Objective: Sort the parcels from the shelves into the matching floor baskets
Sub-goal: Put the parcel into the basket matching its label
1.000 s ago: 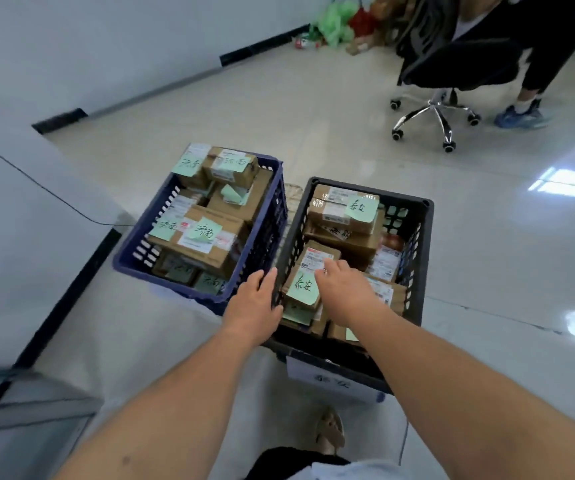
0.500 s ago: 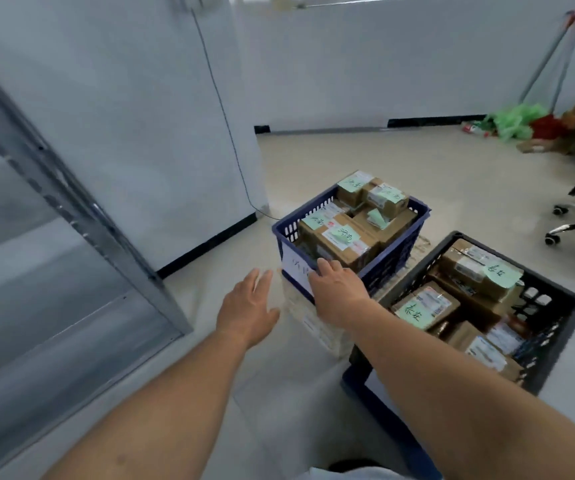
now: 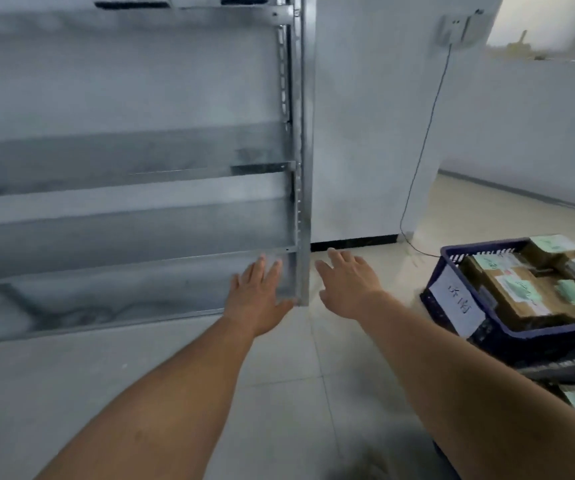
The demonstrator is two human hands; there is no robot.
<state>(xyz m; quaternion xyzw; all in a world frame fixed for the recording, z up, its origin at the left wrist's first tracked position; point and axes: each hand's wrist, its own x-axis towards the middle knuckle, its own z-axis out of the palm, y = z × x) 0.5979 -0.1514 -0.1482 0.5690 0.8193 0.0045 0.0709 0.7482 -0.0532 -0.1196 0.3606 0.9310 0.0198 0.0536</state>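
Both-handed, nothing is held: left hand and right hand are spread flat before metal shelves, blue basket of parcels beside

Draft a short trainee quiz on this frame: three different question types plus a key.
1. True or false: the left hand and the right hand are both open, holding nothing.
2. On which side of the metal shelving is the blue basket? A left, B right, C behind.
3. Fill in: the parcels in the blue basket carry ___ notes.
Key: 1 true; 2 B; 3 green.
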